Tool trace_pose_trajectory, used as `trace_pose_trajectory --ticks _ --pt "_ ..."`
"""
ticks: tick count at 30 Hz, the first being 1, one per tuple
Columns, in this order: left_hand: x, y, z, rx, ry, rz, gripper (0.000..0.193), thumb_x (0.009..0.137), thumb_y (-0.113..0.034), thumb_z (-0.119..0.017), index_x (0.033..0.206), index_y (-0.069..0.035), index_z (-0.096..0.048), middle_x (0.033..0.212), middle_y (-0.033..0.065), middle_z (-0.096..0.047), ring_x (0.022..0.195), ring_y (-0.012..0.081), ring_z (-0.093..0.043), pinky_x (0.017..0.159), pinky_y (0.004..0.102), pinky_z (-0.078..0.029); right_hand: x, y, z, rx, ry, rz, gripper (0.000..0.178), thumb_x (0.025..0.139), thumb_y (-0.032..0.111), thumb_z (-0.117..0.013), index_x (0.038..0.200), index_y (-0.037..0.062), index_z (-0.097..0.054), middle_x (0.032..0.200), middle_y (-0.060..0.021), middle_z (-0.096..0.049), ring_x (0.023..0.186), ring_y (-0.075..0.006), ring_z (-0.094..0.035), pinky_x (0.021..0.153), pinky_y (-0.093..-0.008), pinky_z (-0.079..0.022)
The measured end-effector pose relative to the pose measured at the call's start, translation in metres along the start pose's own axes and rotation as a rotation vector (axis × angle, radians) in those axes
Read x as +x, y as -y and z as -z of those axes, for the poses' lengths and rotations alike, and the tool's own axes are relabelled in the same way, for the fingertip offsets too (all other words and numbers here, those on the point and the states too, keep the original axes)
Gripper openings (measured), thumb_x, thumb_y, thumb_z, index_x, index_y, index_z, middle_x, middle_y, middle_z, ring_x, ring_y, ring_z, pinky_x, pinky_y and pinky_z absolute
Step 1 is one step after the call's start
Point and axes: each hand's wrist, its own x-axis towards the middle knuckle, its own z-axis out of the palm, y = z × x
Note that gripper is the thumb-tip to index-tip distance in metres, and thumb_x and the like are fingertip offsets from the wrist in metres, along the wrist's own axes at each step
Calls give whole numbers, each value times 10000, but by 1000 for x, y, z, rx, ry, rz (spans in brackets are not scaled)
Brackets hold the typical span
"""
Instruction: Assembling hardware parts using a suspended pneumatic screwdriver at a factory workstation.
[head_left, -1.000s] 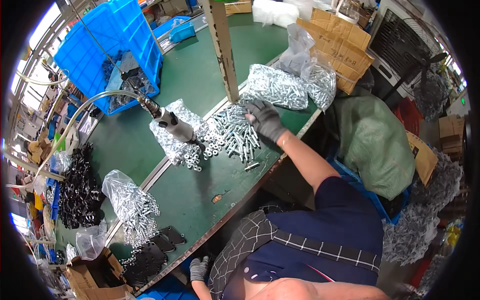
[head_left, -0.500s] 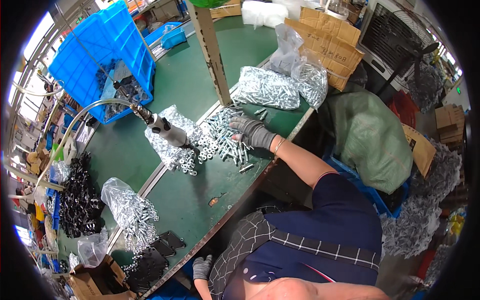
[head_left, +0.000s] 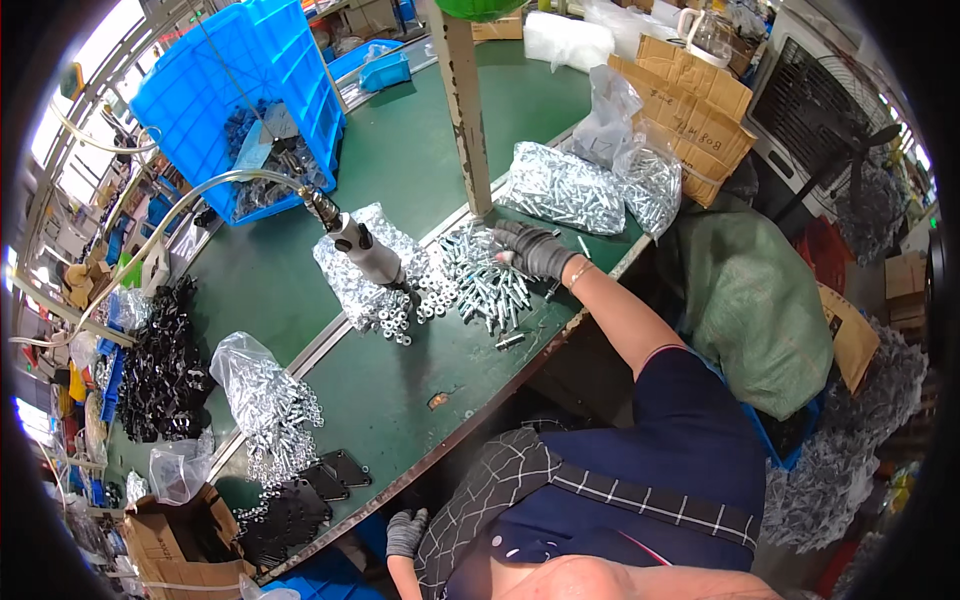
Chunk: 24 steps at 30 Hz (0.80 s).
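Your right hand (head_left: 535, 250), gloved and spread flat with fingers apart, rests on the loose pile of screws (head_left: 480, 285) on the green bench (head_left: 400, 380); your left hand (head_left: 405, 530) hangs curled at the bench edge, holding nothing (as far as shows). One careless sweep could roll screws off that near edge. Clear bags of screws (head_left: 565, 190) lie beyond, beside brown cartons (head_left: 690, 95).

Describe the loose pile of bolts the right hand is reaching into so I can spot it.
On the green table, beside the upright wooden post, the gloved right hand rests on the loose bolts. Unlike the neighbouring bagged bolts, these lie unbagged.
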Motion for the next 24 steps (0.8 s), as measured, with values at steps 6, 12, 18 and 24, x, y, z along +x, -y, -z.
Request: trace_pose_trajectory --ticks 6,12,18,24 --pt "-21 -45 54 -128 -10 -45 361 832 -331 -554 958 -3 -636 954 214 -627 929 339 -594 822 396 -458 -18 -21 19 388 16 -87 387 797 220 -619 1142 61 -544 1154 -149 -540 1074 -327 -515 909 -358 -421" --pt "-45 -70 97 -569 -596 -114 289 828 -168 -579 1084 -32 -565 1007 157 -609 923 292 -591 798 350 -470 -85 -48 23 -366 -373 3 332 786 172 -630 1099 76 -581 1120 -148 -572 1116 -313 -494 890 -382 -432" --pt "9 -103 121 120 -623 334 595 789 -406 -602 1250 -63 -446 1272 223 -428 1065 347 -526 870 419 -453 -75 -41 -19 45 -447 -129 331 835 211 -587 1136 76 -566 1176 -141 -545 1175 -319 -443 964 -392 -371" --pt "10 -113 134 109 -491 450 696 766 -446 -613 1311 -80 -380 1334 254 -355 1110 373 -497 905 418 -435 -52 -2 -17 290 -290 -127 352 846 261 -558 1134 57 -555 1210 -139 -524 1176 -322 -441 1012 -378 -319"
